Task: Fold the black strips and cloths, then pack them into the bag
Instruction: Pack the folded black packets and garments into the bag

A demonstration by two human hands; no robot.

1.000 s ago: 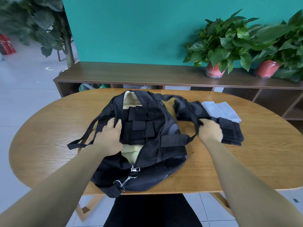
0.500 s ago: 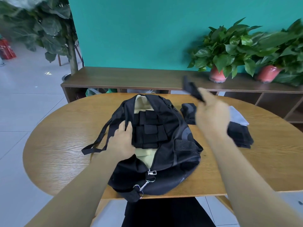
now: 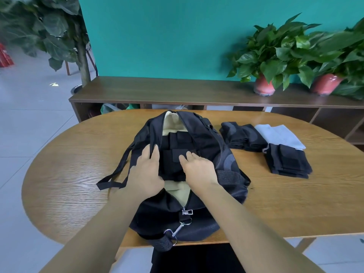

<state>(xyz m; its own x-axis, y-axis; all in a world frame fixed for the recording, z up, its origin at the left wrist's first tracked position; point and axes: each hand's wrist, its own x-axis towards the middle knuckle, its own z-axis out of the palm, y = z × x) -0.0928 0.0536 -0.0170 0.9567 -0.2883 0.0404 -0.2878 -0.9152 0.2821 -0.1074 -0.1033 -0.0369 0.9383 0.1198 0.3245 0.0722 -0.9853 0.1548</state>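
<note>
Bag unzipped; left hand grips rim, right hand flat, seemingly pressing strips

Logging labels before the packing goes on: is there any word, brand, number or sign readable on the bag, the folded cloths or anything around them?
None can be read.
Bag: no print or logo shows.
Folded black strips and grey cloth: plain.
White item in the shelf: a dark mark, too small to read.
</note>
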